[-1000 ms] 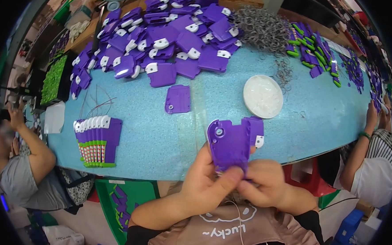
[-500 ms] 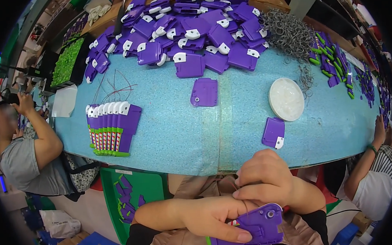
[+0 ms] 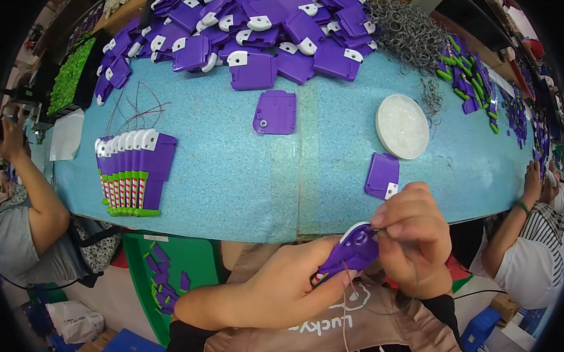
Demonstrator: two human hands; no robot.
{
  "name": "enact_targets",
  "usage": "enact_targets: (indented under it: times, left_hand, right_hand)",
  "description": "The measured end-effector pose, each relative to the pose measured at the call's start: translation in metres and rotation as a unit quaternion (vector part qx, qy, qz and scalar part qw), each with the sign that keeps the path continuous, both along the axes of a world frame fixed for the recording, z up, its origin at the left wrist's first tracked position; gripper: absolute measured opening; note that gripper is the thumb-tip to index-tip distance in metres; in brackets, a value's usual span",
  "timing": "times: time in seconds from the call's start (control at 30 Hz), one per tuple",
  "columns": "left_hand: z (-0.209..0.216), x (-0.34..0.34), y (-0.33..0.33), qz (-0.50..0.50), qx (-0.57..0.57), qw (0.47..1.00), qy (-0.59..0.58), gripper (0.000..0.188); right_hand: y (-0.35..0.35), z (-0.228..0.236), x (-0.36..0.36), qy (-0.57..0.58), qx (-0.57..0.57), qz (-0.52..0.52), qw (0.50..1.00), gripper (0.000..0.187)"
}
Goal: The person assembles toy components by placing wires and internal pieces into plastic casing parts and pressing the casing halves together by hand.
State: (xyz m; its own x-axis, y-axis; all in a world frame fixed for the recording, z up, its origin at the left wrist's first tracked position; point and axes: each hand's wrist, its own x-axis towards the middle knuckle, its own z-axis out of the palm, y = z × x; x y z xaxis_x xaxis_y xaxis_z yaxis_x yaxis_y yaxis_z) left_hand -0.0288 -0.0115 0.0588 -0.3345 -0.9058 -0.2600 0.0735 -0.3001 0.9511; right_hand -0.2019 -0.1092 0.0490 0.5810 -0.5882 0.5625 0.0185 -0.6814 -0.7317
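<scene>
On my feed, the left hand (image 3: 287,274) has its grip closed around a purple casing (image 3: 357,250) at five o'clock, beyond the near edge of the table (image 3: 231,172). The right hand (image 3: 419,239) pinches a thin wire (image 3: 397,309) at its white-edged end. A white dish (image 3: 402,126) sits at two o'clock.

White letters (image 3: 315,328) mark the brown apron (image 3: 265,342); the green tray (image 3: 200,257) bears 1 illegible label (image 3: 156,237).
</scene>
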Motion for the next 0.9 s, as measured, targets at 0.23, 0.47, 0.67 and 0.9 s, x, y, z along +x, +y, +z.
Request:
enact_targets:
  times: [0.23, 0.47, 0.67, 0.9]
  left_hand:
    - [0.003, -0.004, -0.005, 0.023, -0.075, 0.996, -0.039, 0.023]
    - [-0.001, -0.004, -0.004, 0.043, -0.121, 0.990, -0.054, 0.027]
    - [0.004, 0.007, -0.005, -0.056, -0.039, 0.993, 0.100, 0.024]
    - [0.013, 0.010, 0.000, 0.012, 0.122, 0.967, 0.223, 0.027]
  right_hand:
    - [0.005, 0.006, -0.007, 0.087, -0.180, -0.064, 0.978, 0.034]
    - [0.002, 0.001, -0.005, 0.026, 0.075, 0.005, 0.997, 0.022]
    - [-0.009, 0.021, -0.004, -0.052, 0.507, 0.158, 0.846, 0.010]
    - [-0.028, 0.016, 0.019, 0.049, 0.192, 0.033, 0.980, 0.014]
